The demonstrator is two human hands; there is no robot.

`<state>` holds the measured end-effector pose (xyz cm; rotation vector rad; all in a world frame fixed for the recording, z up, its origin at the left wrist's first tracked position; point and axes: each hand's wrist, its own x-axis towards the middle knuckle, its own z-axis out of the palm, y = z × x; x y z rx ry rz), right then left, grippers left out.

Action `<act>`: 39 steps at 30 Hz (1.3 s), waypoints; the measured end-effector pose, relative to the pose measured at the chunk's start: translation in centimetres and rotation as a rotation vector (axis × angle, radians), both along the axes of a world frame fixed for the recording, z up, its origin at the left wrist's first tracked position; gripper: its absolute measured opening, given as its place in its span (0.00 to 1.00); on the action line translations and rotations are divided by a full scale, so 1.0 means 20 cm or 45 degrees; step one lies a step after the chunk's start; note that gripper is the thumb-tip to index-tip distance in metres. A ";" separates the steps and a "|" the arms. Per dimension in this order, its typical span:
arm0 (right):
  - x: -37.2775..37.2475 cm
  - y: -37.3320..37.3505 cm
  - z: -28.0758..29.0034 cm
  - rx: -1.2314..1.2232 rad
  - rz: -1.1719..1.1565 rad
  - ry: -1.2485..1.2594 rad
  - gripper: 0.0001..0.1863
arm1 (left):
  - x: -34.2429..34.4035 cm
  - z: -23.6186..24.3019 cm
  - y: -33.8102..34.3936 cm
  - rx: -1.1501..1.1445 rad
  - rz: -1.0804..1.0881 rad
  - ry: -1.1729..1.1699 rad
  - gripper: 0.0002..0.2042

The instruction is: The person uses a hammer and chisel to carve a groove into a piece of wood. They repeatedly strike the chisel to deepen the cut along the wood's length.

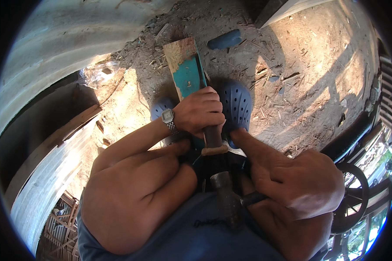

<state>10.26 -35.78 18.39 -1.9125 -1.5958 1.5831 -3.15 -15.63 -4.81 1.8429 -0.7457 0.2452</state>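
Observation:
My left hand (203, 109), with a metal-banded watch on its wrist, is wrapped round the dark brown handle of a chisel (213, 137). A tan ring caps the handle's near end, and the narrow dark blade points away from me along the right edge of a wooden board (187, 78). Turquoise paint covers much of that board; its far end is bare wood. Closer to my body, a hammer (224, 191) is raised, its head behind the chisel's end. The hammer's handle runs right into my closed right hand (292, 185), whose fingers are mostly hidden.
My feet, in blue clogs (236, 104), flank the board. A dark blue flat object (224, 39) lies beyond it on the dirt ground among wood chips. Corrugated metal sheeting (74, 39) stands at left. A wheel-like ring (357, 195) is at lower right.

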 end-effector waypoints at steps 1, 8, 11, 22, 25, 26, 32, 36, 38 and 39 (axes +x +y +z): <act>0.00 -0.01 -0.01 0.029 -0.004 0.002 0.13 | 0.00 0.00 -0.01 -0.015 0.020 0.000 0.12; -0.01 -0.01 -0.06 0.108 -0.003 -0.006 0.12 | -0.01 -0.02 0.00 0.024 0.006 0.032 0.12; 0.00 -0.02 -0.05 0.118 -0.016 -0.033 0.12 | 0.02 -0.04 -0.01 0.043 0.037 0.002 0.12; -0.02 -0.03 -0.10 0.139 -0.063 -0.061 0.12 | -0.01 -0.07 0.02 0.073 0.071 0.033 0.12; -0.03 -0.05 -0.10 0.129 -0.105 -0.112 0.12 | -0.01 -0.04 0.07 0.028 0.067 0.053 0.12; -0.03 -0.06 -0.10 0.128 -0.117 -0.133 0.12 | -0.01 -0.02 0.09 0.020 0.063 0.061 0.12; -0.05 -0.22 -0.16 -0.071 -0.534 -0.434 0.12 | -0.05 0.22 0.31 -0.079 0.353 0.235 0.10; -0.07 -0.45 -0.48 -0.486 -0.747 -0.550 0.19 | -0.15 0.30 0.54 -0.005 0.334 0.679 0.14; -0.06 -0.53 -0.79 -0.642 -0.788 -0.516 0.26 | -0.22 0.39 0.62 0.021 0.343 0.919 0.14; -0.09 -0.57 -0.84 -0.634 -0.961 -0.519 0.21 | -0.23 0.41 0.66 0.003 0.312 1.025 0.14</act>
